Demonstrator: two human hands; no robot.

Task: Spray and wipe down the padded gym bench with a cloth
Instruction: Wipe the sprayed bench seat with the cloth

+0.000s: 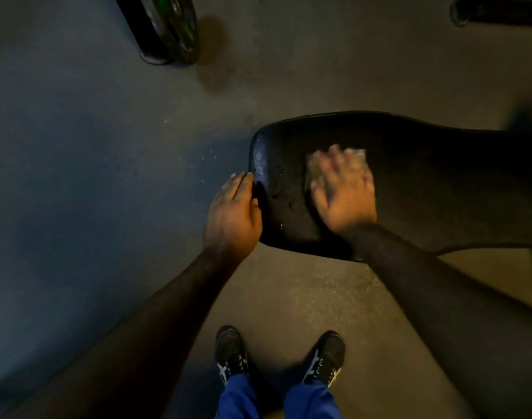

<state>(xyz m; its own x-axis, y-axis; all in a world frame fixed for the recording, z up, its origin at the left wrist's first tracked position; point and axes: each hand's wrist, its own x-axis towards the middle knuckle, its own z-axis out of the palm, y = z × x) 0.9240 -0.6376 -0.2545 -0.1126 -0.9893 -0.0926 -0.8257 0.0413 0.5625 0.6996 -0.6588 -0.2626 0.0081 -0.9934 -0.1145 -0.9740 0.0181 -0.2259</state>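
The right hand (344,193) lies flat with fingers spread, pressing a pale cloth (316,169) onto the black padded bench (425,189); its outline is blurred. The left hand (233,213) rests against the bench's rounded end, fingers straight and together, holding nothing. Droplets glisten on the pad between both hands. Below, two dark sneakers (231,352) stand on the floor (92,146).

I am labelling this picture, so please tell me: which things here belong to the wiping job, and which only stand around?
For the job: padded bench; cloth under the right hand; left hand at the bench end.

Only around: weight plates on the floor; dark object, top right.
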